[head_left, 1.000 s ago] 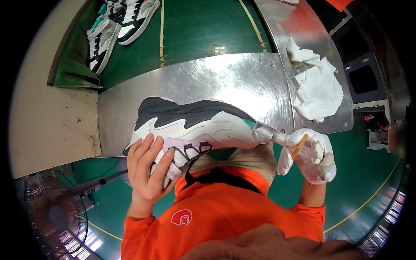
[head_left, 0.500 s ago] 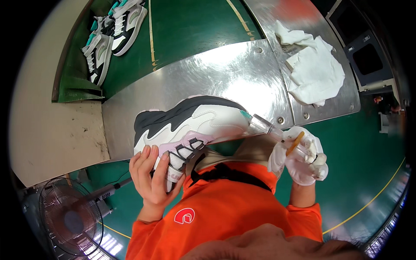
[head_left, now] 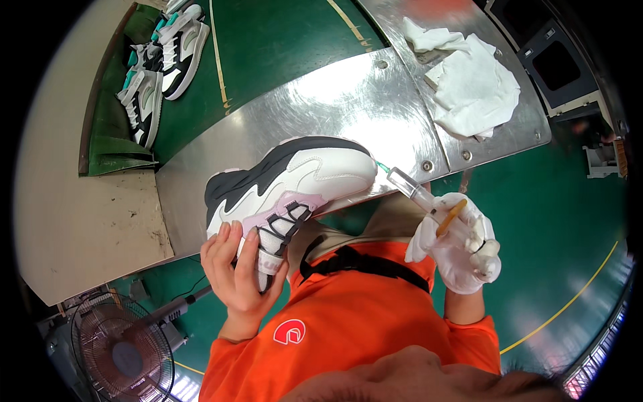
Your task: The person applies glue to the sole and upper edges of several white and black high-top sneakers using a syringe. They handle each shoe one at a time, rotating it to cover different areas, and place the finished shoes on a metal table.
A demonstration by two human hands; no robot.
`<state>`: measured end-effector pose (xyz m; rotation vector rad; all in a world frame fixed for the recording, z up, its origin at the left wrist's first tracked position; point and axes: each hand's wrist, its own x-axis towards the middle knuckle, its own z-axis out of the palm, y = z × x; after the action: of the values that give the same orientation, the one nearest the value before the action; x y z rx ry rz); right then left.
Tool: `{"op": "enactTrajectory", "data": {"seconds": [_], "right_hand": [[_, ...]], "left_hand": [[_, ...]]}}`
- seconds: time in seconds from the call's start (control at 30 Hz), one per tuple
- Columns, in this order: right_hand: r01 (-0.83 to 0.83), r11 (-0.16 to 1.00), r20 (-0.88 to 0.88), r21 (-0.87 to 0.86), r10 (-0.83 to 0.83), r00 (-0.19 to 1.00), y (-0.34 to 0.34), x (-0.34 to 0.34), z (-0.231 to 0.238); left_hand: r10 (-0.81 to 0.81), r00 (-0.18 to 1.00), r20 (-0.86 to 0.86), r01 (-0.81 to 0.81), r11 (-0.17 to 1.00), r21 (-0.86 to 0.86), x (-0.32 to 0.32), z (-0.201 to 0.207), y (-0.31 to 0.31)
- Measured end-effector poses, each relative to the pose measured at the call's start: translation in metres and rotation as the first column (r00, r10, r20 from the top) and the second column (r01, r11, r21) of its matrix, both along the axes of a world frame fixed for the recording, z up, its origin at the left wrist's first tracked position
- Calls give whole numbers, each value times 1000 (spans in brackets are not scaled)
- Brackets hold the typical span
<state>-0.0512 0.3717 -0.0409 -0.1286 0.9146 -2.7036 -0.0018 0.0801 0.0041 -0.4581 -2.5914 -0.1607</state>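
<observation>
"Which way is the shoe (head_left: pixel 311 181) pointing?"

"Its toe (head_left: pixel 358 169) is pointing toward the gloved right hand (head_left: pixel 462 244), while its heel (head_left: pixel 218 191) is sitting just beyond the fingertips of the bare left hand (head_left: pixel 241 268). The long axis is slanting, the toe end lying farther from the orange shirt (head_left: pixel 375 308) than the heel end. The dark sole (head_left: pixel 264 167) is facing away from the left hand, and the laces (head_left: pixel 284 224) are facing the shirt."

"What is differing from half a second ago?"

"The clear tube (head_left: pixel 408 187) is standing farther off the toe now, with more of its green tip (head_left: pixel 383 167) showing between them. Whether that tip is touching the toe, I cannot tell. The left hand is keeping its place on the shoe."

"And the hands?"

"The left is gripping the shoe near the collar, fingers spreading over its side. The right is curling around the tube, an orange-brown strip (head_left: pixel 452 218) showing among its fingers. So the shoe is lying between the hands, reaching from the left one's grasp toward the right one's tube. Beyond the right hand, a white cloth (head_left: pixel 472 87) is lying crumpled."
</observation>
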Motion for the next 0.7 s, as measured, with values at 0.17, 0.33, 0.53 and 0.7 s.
{"op": "enactTrajectory", "data": {"seconds": [0.17, 0.33, 0.53, 0.7], "right_hand": [[4, 999, -63, 47, -1, 998, -8, 8, 7], [125, 927, -398, 353, 28, 917, -13, 8, -2], [328, 691, -548, 645, 119, 828, -23, -6, -4], [324, 727, -585, 605, 129, 801, -31, -24, -31]], "left_hand": [[14, 1000, 6, -14, 1000, 15, -2, 3, 0], [11, 997, 74, -14, 999, 37, -19, 22, 1], [18, 983, 183, -27, 999, 46, -54, 42, -5], [10, 942, 335, -49, 993, 106, -92, 58, -5]]}}
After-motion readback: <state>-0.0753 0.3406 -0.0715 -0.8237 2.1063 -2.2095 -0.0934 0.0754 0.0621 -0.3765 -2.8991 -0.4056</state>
